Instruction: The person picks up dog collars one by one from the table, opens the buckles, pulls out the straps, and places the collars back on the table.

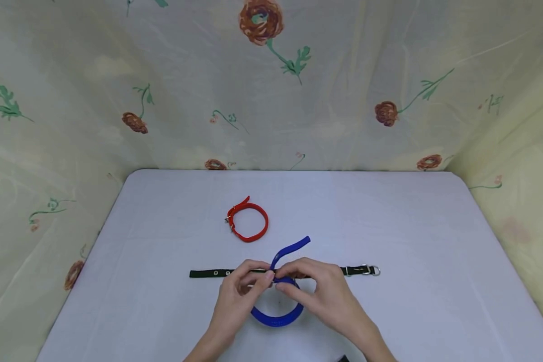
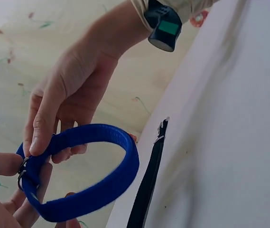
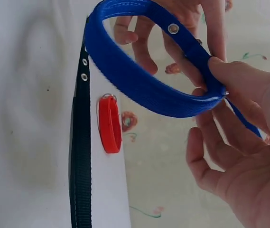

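Both hands hold a blue collar [image 1: 277, 321], bent into a ring with its loose tail pointing up and away. My left hand [image 1: 235, 301] pinches the strap at the left of the join. From the right, my right hand [image 1: 332, 294] grips it between thumb and fingers, beside the metal buckle [image 2: 23, 166]. An eyelet [image 3: 173, 29] shows in the strap in the right wrist view. In the head view, fingers hide much of the buckle. Behind the hands lies a dark green collar [image 1: 203, 273], stretched out straight on the table, with metal rings at its right end.
A red collar [image 1: 267, 221], closed into a ring, lies farther back on the white table [image 1: 412, 221]. Flower-patterned cloth [image 1: 335, 110] hangs around the table's back and sides. A small dark object [image 1: 343, 359] shows at the bottom edge of the head view.
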Motion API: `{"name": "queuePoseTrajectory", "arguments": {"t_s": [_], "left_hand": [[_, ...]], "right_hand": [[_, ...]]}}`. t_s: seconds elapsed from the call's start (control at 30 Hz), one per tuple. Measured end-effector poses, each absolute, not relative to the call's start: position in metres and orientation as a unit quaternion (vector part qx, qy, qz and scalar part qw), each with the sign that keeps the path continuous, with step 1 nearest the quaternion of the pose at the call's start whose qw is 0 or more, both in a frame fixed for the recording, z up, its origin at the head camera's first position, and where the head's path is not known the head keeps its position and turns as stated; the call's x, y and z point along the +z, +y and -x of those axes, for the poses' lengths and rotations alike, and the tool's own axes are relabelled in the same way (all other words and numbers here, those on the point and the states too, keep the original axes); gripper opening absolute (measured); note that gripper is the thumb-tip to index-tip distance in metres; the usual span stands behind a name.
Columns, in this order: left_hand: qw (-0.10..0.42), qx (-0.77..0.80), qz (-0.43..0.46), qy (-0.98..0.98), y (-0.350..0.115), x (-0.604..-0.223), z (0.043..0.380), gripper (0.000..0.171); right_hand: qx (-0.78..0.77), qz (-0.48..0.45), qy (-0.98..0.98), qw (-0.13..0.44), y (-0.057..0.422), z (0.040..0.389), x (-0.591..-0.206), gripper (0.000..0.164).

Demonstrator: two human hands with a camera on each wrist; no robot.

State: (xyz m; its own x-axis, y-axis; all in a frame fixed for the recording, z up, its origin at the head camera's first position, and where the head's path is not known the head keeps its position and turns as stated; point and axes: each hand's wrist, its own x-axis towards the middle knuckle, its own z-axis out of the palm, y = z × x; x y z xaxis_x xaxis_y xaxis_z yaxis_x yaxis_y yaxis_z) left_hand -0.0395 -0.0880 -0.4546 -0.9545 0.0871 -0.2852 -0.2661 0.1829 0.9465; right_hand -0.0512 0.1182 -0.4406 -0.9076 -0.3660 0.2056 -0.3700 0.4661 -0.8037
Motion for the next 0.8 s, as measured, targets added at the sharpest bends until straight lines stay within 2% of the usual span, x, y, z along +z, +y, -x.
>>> {"name": "queuePoseTrajectory", "arguments": {"t_s": [0.37, 0.63, 0.8], "left_hand": [[0.115, 0.518, -0.061, 0.845, -0.102, -0.456, 0.037, 0.035], [0.126, 0.507, -0.065, 0.85, -0.107, -0.454, 0.04, 0.029], [0.109, 0.523, -0.062, 0.843, -0.104, -0.453, 0.039, 0.027]], "right_hand": [[0.48, -0.203, -0.851, 0.065, 0.123, 0.053, -0.44, 0.023], [0.484, -0.207, -0.847, 0.069, 0.123, 0.054, -0.438, 0.022], [0.486, -0.214, -0.845, 0.066, 0.123, 0.054, -0.438, 0.021]]}}
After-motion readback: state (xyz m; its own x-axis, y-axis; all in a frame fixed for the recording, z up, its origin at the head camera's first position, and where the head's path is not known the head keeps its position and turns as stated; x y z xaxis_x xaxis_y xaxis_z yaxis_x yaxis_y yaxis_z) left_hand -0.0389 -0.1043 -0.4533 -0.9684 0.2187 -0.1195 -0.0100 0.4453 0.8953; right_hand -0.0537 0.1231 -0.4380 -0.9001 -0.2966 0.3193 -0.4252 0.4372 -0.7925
